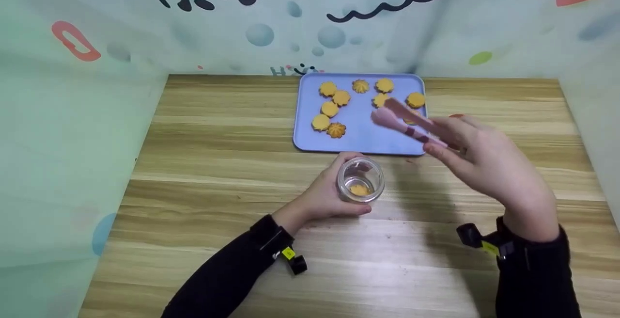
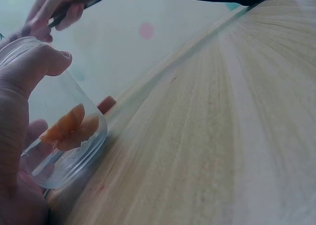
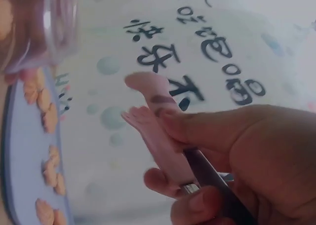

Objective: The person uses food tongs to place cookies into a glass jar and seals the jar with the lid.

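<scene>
My left hand [image 1: 334, 194] grips a clear jar [image 1: 361, 167] near the front edge of the blue tray. A cookie [image 1: 360, 190] lies at the jar's bottom; through the wall in the left wrist view, its orange shape [image 2: 69, 126] shows with a second one or a reflection beside it. My right hand [image 1: 489, 163] holds pink tongs [image 1: 407, 121] above the tray's right part, their tips slightly apart with nothing between them. In the right wrist view, thumb and fingers pinch the tongs [image 3: 160, 131] along their dark handle. The tongs hide part of a cookie beneath.
On the wooden table [image 1: 218, 163], the blue tray [image 1: 363, 138] stands against the back wall. Flower-shaped cookies [image 1: 328, 109] lie on its left side, with several more [image 1: 384, 85] at the back and right. Printed cloth walls [image 1: 121, 114] enclose the table's left, back and right.
</scene>
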The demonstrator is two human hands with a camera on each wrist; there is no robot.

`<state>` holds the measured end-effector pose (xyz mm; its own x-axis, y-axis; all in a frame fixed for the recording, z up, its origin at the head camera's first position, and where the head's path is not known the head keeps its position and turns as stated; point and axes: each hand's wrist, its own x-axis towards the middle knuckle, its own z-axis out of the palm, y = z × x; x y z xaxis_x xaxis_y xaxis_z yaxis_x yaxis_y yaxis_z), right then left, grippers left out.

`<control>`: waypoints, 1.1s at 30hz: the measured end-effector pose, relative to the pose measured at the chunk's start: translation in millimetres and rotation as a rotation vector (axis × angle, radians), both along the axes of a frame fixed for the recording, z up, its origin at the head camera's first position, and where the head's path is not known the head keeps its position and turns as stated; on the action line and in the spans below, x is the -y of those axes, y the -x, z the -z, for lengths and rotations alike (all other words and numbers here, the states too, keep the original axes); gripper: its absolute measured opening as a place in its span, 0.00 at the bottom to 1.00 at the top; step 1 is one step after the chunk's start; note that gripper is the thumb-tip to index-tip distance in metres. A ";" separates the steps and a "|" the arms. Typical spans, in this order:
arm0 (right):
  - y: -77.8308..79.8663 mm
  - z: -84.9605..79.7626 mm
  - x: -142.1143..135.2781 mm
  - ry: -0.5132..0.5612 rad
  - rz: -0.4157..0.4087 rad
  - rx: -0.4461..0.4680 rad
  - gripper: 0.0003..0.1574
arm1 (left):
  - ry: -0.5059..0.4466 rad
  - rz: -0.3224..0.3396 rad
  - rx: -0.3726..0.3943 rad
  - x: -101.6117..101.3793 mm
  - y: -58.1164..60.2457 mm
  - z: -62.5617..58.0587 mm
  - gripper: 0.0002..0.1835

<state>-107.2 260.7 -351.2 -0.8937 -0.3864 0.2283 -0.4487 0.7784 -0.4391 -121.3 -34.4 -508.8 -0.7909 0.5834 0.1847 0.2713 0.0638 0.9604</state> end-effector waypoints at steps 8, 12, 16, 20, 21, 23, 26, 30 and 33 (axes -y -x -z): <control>24.0 20.9 -17.0 0.012 0.197 0.090 0.33 | -0.007 0.006 -0.027 -0.6 0.2 2.4 0.53; 34.0 33.1 -24.3 -0.010 0.214 0.122 0.31 | -0.010 0.007 -0.027 -1.1 0.3 1.8 0.52; 38.9 42.9 -30.5 -0.034 0.252 0.167 0.32 | -0.018 0.012 -0.020 -1.4 0.2 1.7 0.53; 42.1 49.4 -34.8 -0.050 0.281 0.210 0.35 | -0.036 0.021 -0.020 -1.7 0.7 2.4 0.52; 42.9 50.7 -35.5 -0.053 0.283 0.223 0.35 | -0.039 0.022 -0.020 -1.7 0.8 2.6 0.52; 44.9 52.8 -36.5 -0.066 0.282 0.237 0.35 | -0.040 0.023 -0.022 -1.6 0.8 2.6 0.52; 47.2 54.6 -37.2 -0.079 0.281 0.268 0.34 | -0.044 0.023 -0.021 -1.2 0.6 2.5 0.52; 49.0 55.8 -36.9 -0.085 0.290 0.294 0.35 | -0.040 0.019 -0.019 -0.8 0.7 3.0 0.52; 49.7 56.8 -35.8 -0.082 0.295 0.300 0.36 | -0.034 0.014 -0.020 -0.6 0.9 3.2 0.52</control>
<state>-156.9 296.5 -407.9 -0.9907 -0.1106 -0.0796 -0.0636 0.8918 -0.4479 -122.1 -33.7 -512.0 -0.7784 0.5880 0.2200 0.2911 0.0275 0.9563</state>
